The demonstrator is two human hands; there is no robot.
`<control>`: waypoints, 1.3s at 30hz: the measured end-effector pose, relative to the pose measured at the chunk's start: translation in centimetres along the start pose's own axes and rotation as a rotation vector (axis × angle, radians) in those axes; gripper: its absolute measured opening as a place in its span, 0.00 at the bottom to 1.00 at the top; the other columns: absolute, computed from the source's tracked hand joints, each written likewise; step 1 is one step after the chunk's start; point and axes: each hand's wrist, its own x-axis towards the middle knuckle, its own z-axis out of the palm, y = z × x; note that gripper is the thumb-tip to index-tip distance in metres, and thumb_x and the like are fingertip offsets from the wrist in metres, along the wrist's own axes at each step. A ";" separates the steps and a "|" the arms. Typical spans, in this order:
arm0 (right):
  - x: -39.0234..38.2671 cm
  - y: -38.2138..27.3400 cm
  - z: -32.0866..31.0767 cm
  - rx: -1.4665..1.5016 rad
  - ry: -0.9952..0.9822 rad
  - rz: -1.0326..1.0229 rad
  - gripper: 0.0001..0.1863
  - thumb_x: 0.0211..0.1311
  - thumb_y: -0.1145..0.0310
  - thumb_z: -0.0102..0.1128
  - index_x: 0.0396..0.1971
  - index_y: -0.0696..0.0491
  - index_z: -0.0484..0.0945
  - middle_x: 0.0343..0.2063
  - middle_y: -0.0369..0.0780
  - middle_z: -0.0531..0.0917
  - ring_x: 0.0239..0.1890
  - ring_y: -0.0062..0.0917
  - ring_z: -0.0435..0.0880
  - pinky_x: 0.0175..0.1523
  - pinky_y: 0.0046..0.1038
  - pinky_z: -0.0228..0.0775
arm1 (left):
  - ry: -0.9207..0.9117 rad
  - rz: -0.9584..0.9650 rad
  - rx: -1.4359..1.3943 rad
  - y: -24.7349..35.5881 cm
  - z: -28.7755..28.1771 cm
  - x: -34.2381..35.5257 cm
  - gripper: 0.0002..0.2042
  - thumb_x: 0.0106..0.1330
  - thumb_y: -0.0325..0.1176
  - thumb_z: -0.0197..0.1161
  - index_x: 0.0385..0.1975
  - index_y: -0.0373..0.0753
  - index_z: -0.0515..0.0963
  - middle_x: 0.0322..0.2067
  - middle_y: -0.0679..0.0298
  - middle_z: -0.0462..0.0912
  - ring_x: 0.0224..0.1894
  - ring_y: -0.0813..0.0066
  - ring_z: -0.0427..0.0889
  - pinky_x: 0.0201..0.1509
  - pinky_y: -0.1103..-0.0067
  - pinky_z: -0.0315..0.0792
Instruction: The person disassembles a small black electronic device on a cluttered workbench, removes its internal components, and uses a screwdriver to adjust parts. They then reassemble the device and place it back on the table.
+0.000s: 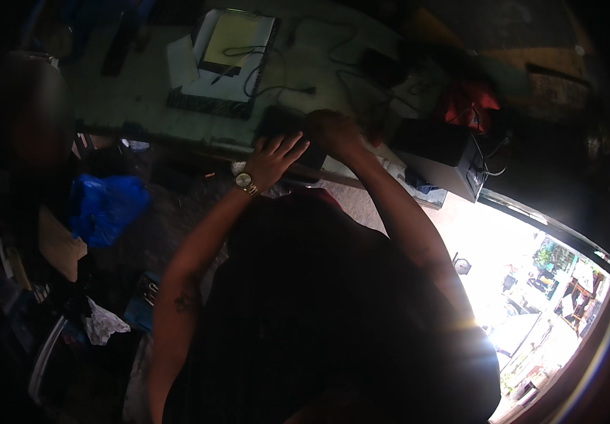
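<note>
While the pale table (142, 99) is stretching across the top of the view, a notebook (230, 56) with a yellow pad is lying on it beside looping black cables (333, 56), and a dark box (443, 159) is sitting at its right end near something red (471, 102). At the near edge a dark flat device (283, 131) is lying under both hands. The left hand (273, 159), wearing a wristwatch (245, 182), is resting on it with fingers spread apart, while the right hand (333, 131) is curling over its top, though how tightly I cannot tell.
</note>
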 end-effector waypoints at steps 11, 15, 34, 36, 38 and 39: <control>-0.2 -0.8 1.3 -0.029 0.110 0.133 0.13 0.65 0.61 0.59 0.42 0.54 0.79 0.40 0.48 0.85 0.46 0.46 0.86 0.49 0.47 0.80 | 0.065 0.016 0.011 -0.4 0.7 0.0 0.28 0.66 0.37 0.58 0.69 0.61 0.72 0.71 0.74 0.68 0.59 0.69 0.71 0.61 0.59 0.67; -0.1 -0.7 1.9 -0.070 0.102 0.113 0.13 0.65 0.61 0.59 0.42 0.54 0.79 0.40 0.48 0.85 0.45 0.46 0.87 0.49 0.46 0.80 | 0.070 0.009 0.001 -0.3 0.8 0.0 0.28 0.66 0.37 0.58 0.68 0.61 0.72 0.71 0.74 0.68 0.60 0.69 0.71 0.61 0.58 0.67; 0.2 -2.2 1.8 -0.233 0.090 0.114 0.13 0.64 0.60 0.61 0.42 0.52 0.84 0.41 0.47 0.87 0.45 0.40 0.88 0.46 0.43 0.82 | -0.018 0.015 -0.109 -0.5 1.0 -0.3 0.28 0.66 0.36 0.58 0.69 0.58 0.72 0.72 0.69 0.67 0.66 0.63 0.69 0.64 0.53 0.66; 0.2 -3.6 1.6 -0.227 0.009 0.200 0.15 0.58 0.61 0.66 0.43 0.52 0.85 0.41 0.47 0.87 0.44 0.40 0.89 0.44 0.42 0.84 | -0.047 0.017 -0.112 -0.7 1.4 -0.8 0.23 0.66 0.37 0.58 0.62 0.57 0.77 0.69 0.68 0.69 0.67 0.62 0.69 0.65 0.51 0.65; 0.1 -5.1 1.4 -0.231 0.075 0.024 0.14 0.52 0.63 0.68 0.37 0.55 0.86 0.39 0.47 0.87 0.43 0.41 0.90 0.46 0.41 0.84 | -0.130 0.036 -0.143 -0.8 2.0 -0.9 0.20 0.68 0.38 0.57 0.60 0.54 0.77 0.68 0.65 0.70 0.68 0.60 0.69 0.65 0.49 0.66; 0.3 -5.8 1.2 -0.292 0.000 0.019 0.14 0.53 0.64 0.68 0.36 0.55 0.86 0.39 0.48 0.88 0.44 0.41 0.90 0.47 0.40 0.85 | -0.211 0.045 -0.124 -0.8 2.1 -1.0 0.19 0.68 0.39 0.57 0.59 0.53 0.77 0.67 0.65 0.70 0.69 0.60 0.67 0.66 0.50 0.65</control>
